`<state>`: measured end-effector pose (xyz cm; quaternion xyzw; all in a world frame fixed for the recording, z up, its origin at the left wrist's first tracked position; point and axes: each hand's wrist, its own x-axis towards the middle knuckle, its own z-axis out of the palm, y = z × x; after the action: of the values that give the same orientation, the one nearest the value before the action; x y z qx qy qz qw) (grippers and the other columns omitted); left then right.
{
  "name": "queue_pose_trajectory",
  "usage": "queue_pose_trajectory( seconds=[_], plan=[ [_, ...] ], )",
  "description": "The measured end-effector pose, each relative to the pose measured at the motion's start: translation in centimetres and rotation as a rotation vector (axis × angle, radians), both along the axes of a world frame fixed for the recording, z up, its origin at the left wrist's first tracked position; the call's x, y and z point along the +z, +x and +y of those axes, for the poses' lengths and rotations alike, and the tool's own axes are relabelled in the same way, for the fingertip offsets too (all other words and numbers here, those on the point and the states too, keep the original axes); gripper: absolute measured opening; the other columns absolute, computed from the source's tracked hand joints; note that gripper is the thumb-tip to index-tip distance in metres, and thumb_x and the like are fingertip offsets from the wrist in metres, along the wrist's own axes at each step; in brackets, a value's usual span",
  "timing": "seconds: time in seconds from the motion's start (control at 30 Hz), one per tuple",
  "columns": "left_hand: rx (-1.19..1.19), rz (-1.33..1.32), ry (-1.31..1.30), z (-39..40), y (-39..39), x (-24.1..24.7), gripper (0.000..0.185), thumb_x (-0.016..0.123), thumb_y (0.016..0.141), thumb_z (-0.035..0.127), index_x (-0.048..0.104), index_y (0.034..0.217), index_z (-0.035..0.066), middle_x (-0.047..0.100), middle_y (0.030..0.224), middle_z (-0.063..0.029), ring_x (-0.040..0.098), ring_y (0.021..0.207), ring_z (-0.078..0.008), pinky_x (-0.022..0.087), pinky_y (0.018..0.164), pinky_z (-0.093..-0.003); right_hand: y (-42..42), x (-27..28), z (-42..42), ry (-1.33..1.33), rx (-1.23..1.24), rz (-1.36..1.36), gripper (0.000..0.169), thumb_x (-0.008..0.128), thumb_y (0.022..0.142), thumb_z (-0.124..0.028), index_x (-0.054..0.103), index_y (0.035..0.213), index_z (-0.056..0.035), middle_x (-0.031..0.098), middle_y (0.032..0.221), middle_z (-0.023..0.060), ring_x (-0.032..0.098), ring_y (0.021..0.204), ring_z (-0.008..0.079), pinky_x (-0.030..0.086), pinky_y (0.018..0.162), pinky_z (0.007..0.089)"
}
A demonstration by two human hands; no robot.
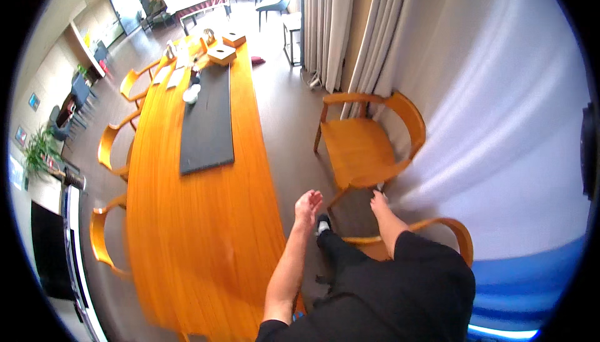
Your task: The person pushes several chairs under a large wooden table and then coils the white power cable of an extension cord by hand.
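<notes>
My left hand (309, 207) hangs in the air beside the right edge of a long wooden table (201, 220), fingers loosely bent, holding nothing visible. My right hand (378, 197) is low by the front edge of a wooden armchair (358, 145) with a curved back; a small pale thing shows at its fingertips, too small to name, and whether it is gripped I cannot tell. A black tray or board (208, 126) lies on the table, with small white cups (191, 94) at its left edge.
A second wooden armchair (459, 236) stands close at my right side. More wooden chairs (110, 149) line the table's far side. Wooden boxes (221, 54) and papers (176, 78) lie at the table's far end. Grey curtains (328, 28) hang behind the near armchair; a white cable (314, 80) lies at their foot.
</notes>
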<state>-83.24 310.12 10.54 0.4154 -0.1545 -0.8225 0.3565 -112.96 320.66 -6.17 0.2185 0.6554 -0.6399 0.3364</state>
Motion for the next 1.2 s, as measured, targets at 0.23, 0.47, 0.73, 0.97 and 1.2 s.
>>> queue_pose_trajectory(
  seconds=[0.23, 0.47, 0.73, 0.97, 1.2],
  plan=[
    [-0.129, -0.085, 0.027, -17.1, -12.2, -1.5, 0.029, 0.047, 0.089, 0.017, 0.048, 0.111, -0.002, 0.057, 0.109, -0.0159, 0.057, 0.098, -0.0255, 0.049, 0.083, -0.0357, -9.2, 0.7, -8.5, 0.053, -0.085, -0.072, 0.023, 0.066, 0.076, -0.016, 0.047, 0.085, -0.0065, 0.043, 0.063, 0.0056, 0.041, 0.048, 0.0178, 0.034, 0.043, 0.0314],
    [-0.329, -0.155, 0.045, -29.5, -22.4, -3.4, 0.032, 0.047, 0.09, 0.018, 0.048, 0.114, -0.003, 0.059, 0.105, -0.0141, 0.06, 0.094, -0.0244, 0.051, 0.08, -0.0338, -13.3, 2.8, -20.8, -0.036, -0.058, -0.119, 0.052, 0.064, 0.08, -0.016, 0.041, 0.123, 0.002, 0.042, 0.128, 0.0221, 0.045, 0.114, 0.0335, 0.04, 0.094, 0.0404],
    [-0.52, -0.242, 0.12, -43.7, -28.2, -6.4, 0.023, 0.046, 0.09, 0.017, 0.055, 0.104, 0.0, 0.061, 0.092, -0.009, 0.061, 0.076, -0.0195, 0.052, 0.064, -0.031, -13.5, 3.8, -34.5, -0.125, -0.168, -0.102, 0.045, 0.062, 0.082, -0.02, 0.046, 0.119, -0.0002, 0.049, 0.118, 0.018, 0.052, 0.105, 0.0315, 0.043, 0.091, 0.0431],
    [-0.849, -0.273, -0.092, -55.2, -33.8, -6.1, 0.025, 0.043, 0.09, 0.02, 0.057, 0.101, 0.002, 0.061, 0.092, -0.008, 0.061, 0.081, -0.0198, 0.051, 0.071, -0.0313, -15.6, 4.6, -42.8, -0.218, -0.377, -0.172, 0.038, 0.059, 0.084, -0.019, 0.046, 0.115, -0.0018, 0.051, 0.11, 0.0156, 0.052, 0.103, 0.0311, 0.044, 0.091, 0.0445],
    [-1.387, -0.193, -0.268, -58.4, -46.7, -3.9, 0.028, 0.044, 0.092, 0.024, 0.056, 0.104, 0.002, 0.061, 0.099, -0.0086, 0.061, 0.086, -0.0196, 0.049, 0.075, -0.0303, -18.5, 1.7, -49.5, -0.306, -0.743, -0.233, 0.032, 0.058, 0.085, -0.018, 0.047, 0.112, -0.0039, 0.052, 0.105, 0.0127, 0.053, 0.101, 0.0306, 0.046, 0.089, 0.044]
  ],
)
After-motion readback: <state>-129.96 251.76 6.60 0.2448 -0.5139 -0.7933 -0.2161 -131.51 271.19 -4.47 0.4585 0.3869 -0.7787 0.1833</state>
